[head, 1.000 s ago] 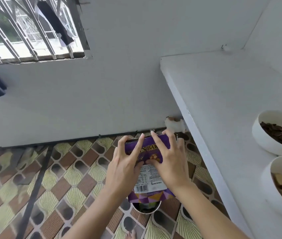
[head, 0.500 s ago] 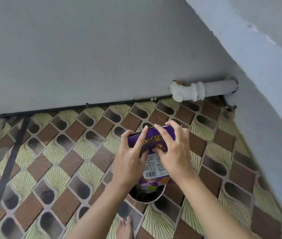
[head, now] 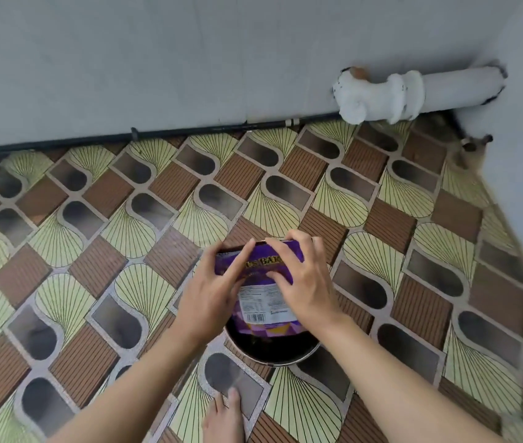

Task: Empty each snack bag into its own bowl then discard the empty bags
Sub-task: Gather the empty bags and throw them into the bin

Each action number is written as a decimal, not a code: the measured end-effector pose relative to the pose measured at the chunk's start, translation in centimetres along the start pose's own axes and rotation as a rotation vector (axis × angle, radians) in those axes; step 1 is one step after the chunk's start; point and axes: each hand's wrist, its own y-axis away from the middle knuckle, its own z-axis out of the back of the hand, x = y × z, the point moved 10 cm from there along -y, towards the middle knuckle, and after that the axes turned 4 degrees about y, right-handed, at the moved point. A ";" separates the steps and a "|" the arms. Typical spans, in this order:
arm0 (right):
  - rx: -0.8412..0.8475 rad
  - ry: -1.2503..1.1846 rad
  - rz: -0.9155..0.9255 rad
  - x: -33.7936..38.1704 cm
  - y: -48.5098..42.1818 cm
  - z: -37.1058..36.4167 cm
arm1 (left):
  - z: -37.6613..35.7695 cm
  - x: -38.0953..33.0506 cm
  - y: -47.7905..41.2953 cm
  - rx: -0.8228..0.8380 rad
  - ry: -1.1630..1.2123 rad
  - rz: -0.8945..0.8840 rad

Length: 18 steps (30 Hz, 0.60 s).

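Note:
A flattened purple snack bag [head: 265, 306] with a white label and barcode is held over a round dark bin [head: 273, 348] on the floor. Its lower end dips into the bin's mouth. My left hand [head: 212, 292] grips the bag's left side, fingers laid across its front. My right hand [head: 305, 282] grips the right side the same way. The bowls are out of view.
The bin stands on a patterned brown and yellow floor [head: 126, 251]. A grey wall runs behind, with a black cable [head: 158, 134] along its base. A white pipe [head: 413, 91] juts out low at the back right. My bare foot [head: 223, 417] is near the bin.
My view has tipped down from the white counter with its bowls to the floor. Both hands have lowered the purple bag toward the bin, and its lower end now sits inside the rim.

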 end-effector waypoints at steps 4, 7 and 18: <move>0.056 -0.038 -0.083 -2.7 3.3 -0.8 | -1.8 -1.4 0.7 0.095 -0.137 -0.109; 0.154 0.011 -0.121 -3.5 4.2 -0.8 | -2.7 -2.3 0.7 0.169 -0.219 -0.116; 0.707 0.138 -0.272 -1.5 5.4 -0.4 | -4.3 -1.4 2.5 0.746 -0.227 0.299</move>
